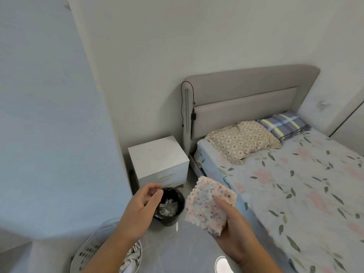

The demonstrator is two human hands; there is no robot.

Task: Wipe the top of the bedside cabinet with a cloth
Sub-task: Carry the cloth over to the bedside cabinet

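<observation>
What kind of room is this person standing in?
A bedroom, most likely in a home. A bed with two pillows stands against a padded headboard, and a small white bedside cabinet sits beside it.

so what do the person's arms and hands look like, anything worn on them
Both are bare: the left hand and right hand show no gloves, rings, watch or bracelet, and no sleeve covers either forearm as far as the frame shows. No markings are visible.

Head-high, apparently downward, toward bedside
</observation>
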